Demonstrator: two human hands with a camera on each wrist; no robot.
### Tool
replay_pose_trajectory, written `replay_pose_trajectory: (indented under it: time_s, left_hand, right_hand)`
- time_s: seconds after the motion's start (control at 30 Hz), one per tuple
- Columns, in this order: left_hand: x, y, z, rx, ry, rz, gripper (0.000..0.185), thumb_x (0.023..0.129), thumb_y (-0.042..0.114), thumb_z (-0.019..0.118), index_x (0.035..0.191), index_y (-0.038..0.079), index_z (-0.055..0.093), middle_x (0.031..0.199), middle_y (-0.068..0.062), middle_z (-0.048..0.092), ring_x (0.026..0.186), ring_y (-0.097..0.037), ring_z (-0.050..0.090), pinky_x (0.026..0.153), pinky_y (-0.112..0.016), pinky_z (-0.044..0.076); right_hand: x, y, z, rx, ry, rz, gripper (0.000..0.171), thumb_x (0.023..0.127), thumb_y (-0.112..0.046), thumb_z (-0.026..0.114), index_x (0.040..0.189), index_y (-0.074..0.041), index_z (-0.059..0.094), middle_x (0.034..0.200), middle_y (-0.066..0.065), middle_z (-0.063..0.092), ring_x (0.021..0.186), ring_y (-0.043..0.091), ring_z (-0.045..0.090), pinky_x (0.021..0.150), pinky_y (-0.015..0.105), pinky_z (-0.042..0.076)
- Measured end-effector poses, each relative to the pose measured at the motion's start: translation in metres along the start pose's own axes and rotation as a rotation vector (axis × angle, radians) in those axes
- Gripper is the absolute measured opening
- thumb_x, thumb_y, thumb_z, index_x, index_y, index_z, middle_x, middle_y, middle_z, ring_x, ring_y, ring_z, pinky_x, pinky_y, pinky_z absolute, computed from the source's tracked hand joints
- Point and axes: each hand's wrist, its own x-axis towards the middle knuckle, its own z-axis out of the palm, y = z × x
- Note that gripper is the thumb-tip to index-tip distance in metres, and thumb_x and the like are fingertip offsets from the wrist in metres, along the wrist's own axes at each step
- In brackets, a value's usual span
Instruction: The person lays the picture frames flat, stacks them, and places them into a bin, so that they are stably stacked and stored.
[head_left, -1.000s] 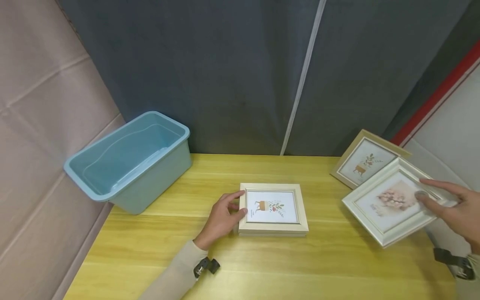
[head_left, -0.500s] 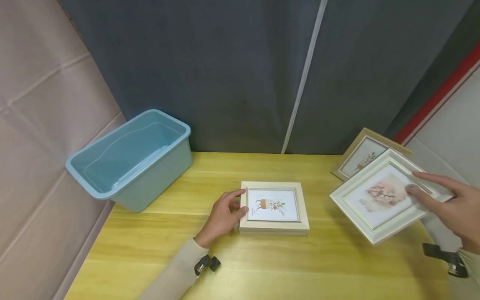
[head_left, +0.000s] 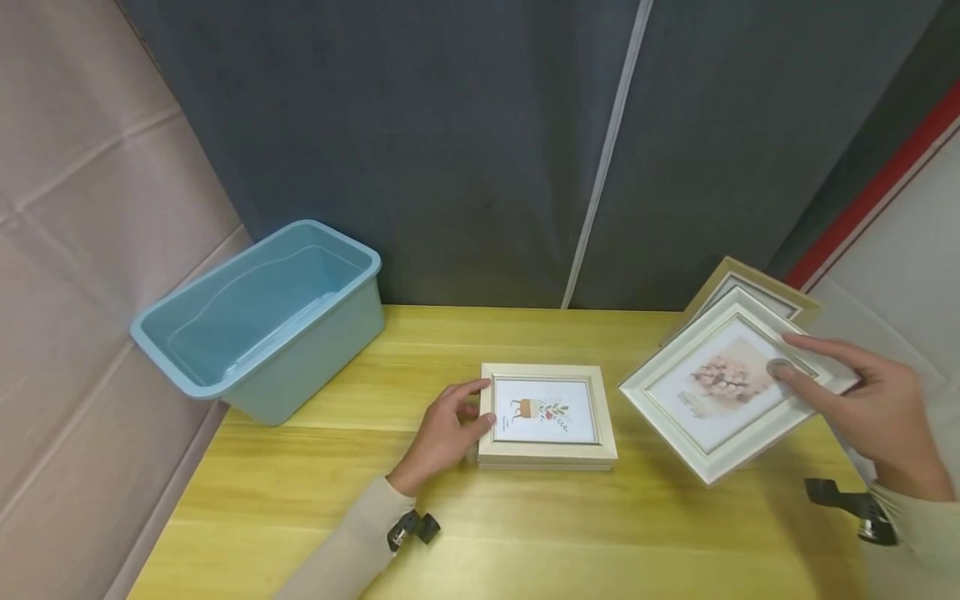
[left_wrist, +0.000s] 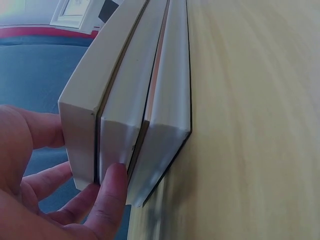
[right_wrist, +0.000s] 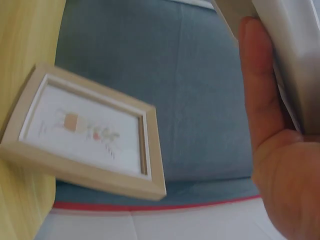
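Yellow wood table (head_left: 525, 517) stands against a dark curtain (head_left: 450, 125). From the head view, a blue tub (head_left: 262, 317) sits at the far left corner. Left hand (head_left: 442, 437) rests on the table, its fingers curled against the left edge of a stack (head_left: 547, 412) of frames in the middle. Right hand (head_left: 870, 408) pinches a white frame (head_left: 723, 387), thumb on top, lifted and tilted above a tan frame (head_left: 780, 292) at the right.

From the left wrist, fingers (left_wrist: 110, 195) press the corner of the stack (left_wrist: 135, 115), three frames thick.

From the right wrist, the thumb (right_wrist: 260, 85) lies along the white frame (right_wrist: 295, 45); the tan frame (right_wrist: 90, 130) lies below, jutting past the table (right_wrist: 25, 50) edge
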Motion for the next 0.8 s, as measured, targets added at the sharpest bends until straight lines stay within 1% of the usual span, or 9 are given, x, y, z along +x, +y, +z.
replay_pose_trajectory:
  time_s: [0.07,0.17,0.23,0.3,0.4,0.5,0.6,0.73,0.8]
  left_hand:
    - [-0.001,0.000,-0.001,-0.004,0.003,-0.001,0.055,0.098,0.028,0.076,0.151,0.030,0.059,0.145,-0.005,0.059,0.113,-0.025,0.065,0.073,-0.032,0.060]
    - [-0.001,0.000,-0.002,-0.007,0.008,-0.006,0.056,0.098,0.029,0.076,0.151,0.030,0.059,0.144,-0.005,0.060,0.114,-0.025,0.065,0.072,-0.032,0.060]
    - [0.000,0.000,-0.003,-0.010,0.013,-0.008,0.056,0.098,0.029,0.076,0.151,0.029,0.059,0.142,-0.006,0.061,0.114,-0.025,0.065,0.073,-0.032,0.059]
    - [0.000,0.001,-0.004,-0.006,0.020,-0.010,0.056,0.098,0.028,0.076,0.151,0.028,0.059,0.142,-0.007,0.061,0.114,-0.025,0.065,0.075,-0.032,0.059]
    - [0.001,0.004,-0.005,0.009,0.039,-0.012,0.056,0.097,0.027,0.077,0.151,0.026,0.060,0.142,-0.008,0.061,0.115,-0.024,0.065,0.078,-0.033,0.058]
    - [0.003,0.007,-0.008,0.023,0.065,-0.002,0.054,0.098,0.028,0.076,0.150,0.026,0.060,0.142,-0.007,0.061,0.117,-0.024,0.064,0.082,-0.035,0.059]
    - [0.012,0.015,0.000,0.003,0.070,0.022,0.052,0.100,0.029,0.074,0.150,0.026,0.060,0.144,-0.007,0.060,0.119,-0.024,0.063,0.088,-0.039,0.061]
    - [0.027,0.032,0.009,-0.064,0.051,0.078,0.048,0.102,0.032,0.072,0.149,0.029,0.060,0.146,-0.002,0.060,0.121,-0.021,0.062,0.096,-0.042,0.061]
    - [0.035,0.043,0.015,-0.101,0.030,0.120,0.047,0.102,0.034,0.071,0.148,0.029,0.060,0.146,0.002,0.060,0.122,-0.020,0.062,0.097,-0.043,0.060]
  right_hand:
    - [0.002,-0.003,0.004,0.037,0.008,0.005,0.045,0.082,0.007,0.085,0.125,-0.001,0.077,0.091,-0.032,0.067,0.030,-0.001,0.026,0.033,0.021,0.023]
    - [0.004,-0.008,0.010,0.080,0.011,0.002,0.044,0.082,0.009,0.084,0.124,0.002,0.076,0.095,-0.031,0.070,0.031,-0.004,0.029,0.033,0.021,0.024]
    - [0.006,-0.012,0.014,0.103,0.007,-0.018,0.043,0.080,0.012,0.083,0.122,0.005,0.076,0.099,-0.030,0.072,0.037,-0.008,0.042,0.038,0.015,0.032]
    - [0.008,-0.015,0.018,0.132,-0.001,-0.039,0.043,0.079,0.015,0.082,0.121,0.006,0.076,0.102,-0.029,0.073,0.041,-0.010,0.049,0.041,0.011,0.038]
    - [0.010,-0.020,0.025,0.192,-0.019,-0.071,0.044,0.077,0.019,0.080,0.120,0.010,0.075,0.109,-0.024,0.077,0.056,-0.007,0.065,0.054,0.009,0.049]
    - [0.011,-0.026,0.032,0.248,-0.034,-0.096,0.044,0.076,0.021,0.079,0.119,0.012,0.074,0.112,-0.019,0.078,0.063,-0.006,0.068,0.059,0.009,0.051]
    - [0.011,-0.024,0.031,0.278,-0.041,-0.115,0.045,0.076,0.024,0.077,0.119,0.014,0.073,0.115,-0.014,0.079,0.065,-0.005,0.069,0.057,0.010,0.052]
    - [0.011,-0.021,0.032,0.292,-0.042,-0.177,0.046,0.074,0.027,0.076,0.118,0.015,0.073,0.119,-0.010,0.079,0.089,-0.002,0.073,0.069,0.008,0.055]
    - [0.012,-0.021,0.033,0.284,-0.049,-0.194,0.047,0.073,0.027,0.076,0.118,0.014,0.073,0.121,-0.009,0.079,0.106,-0.001,0.073,0.083,0.009,0.056]
